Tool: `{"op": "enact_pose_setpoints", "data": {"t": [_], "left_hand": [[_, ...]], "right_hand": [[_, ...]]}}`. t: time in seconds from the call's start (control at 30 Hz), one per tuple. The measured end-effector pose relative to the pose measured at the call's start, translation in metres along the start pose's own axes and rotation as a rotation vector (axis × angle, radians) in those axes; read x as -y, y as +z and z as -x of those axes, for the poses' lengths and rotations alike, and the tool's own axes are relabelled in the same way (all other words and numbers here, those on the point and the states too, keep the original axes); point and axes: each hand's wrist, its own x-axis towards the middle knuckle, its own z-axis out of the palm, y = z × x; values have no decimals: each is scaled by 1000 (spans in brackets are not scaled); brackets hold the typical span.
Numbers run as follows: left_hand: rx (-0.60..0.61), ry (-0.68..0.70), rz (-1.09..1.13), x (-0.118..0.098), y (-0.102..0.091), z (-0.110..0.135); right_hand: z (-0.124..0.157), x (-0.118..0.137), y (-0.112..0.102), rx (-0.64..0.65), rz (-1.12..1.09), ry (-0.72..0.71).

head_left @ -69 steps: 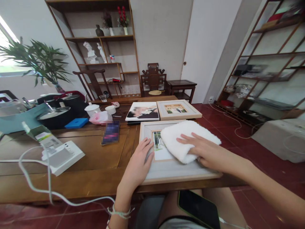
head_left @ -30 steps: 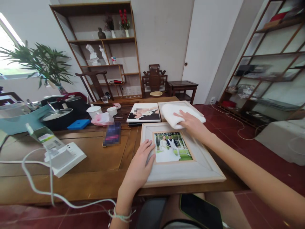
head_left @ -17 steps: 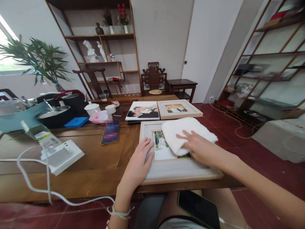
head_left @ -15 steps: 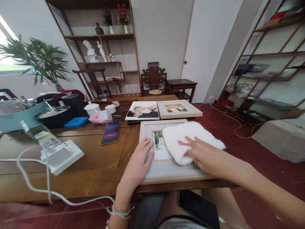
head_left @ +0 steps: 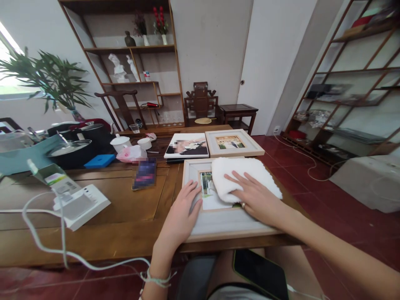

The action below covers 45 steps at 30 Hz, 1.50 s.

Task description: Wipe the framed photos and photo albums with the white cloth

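A light wooden picture frame (head_left: pixel 206 230) with a wide pale mat lies flat near the table's front edge. Its small photo (head_left: pixel 206 187) shows greenery and something white, partly covered by a folded fluffy white cloth (head_left: pixel 259 171). My right hand (head_left: pixel 253 196) lies on that cloth with fingers spread, pressing it against the frame; a ring shows on one finger. My left hand (head_left: pixel 184 208) rests open on the frame's left side, fingers stretched along the mat beside the photo. The frame's upper right part is hidden under the cloth.
Behind lie a second framed photo (head_left: pixel 256 146) and a white-edged picture (head_left: pixel 187 137). Leftward are a blurred-out purple item (head_left: pixel 144 174), an opened white box (head_left: pixel 86 208), a looping white cable (head_left: pixel 93 266), a blue box (head_left: pixel 100 161) and pots. A phone (head_left: pixel 261 273) lies on my lap.
My right hand and the white cloth have shifted slightly left and away from me across the frame, and the fingers now lie flatter. My left hand has stayed put.
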Motion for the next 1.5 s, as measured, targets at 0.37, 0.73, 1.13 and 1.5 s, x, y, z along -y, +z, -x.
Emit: {"op": "enact_pose_setpoints", "data": {"t": [0.37, 0.73, 1.13, 1.5], "left_hand": [[-22, 16, 11, 3, 1, 0], [-6, 14, -8, 1, 1, 0], [19, -7, -40, -2, -1, 0], [9, 7, -21, 3, 2, 0]], "right_hand": [[-57, -44, 13, -47, 49, 21], [26, 19, -48, 226, -224, -95], [12, 13, -18, 120, -182, -116], [-62, -41, 10, -156, -5, 35]]}}
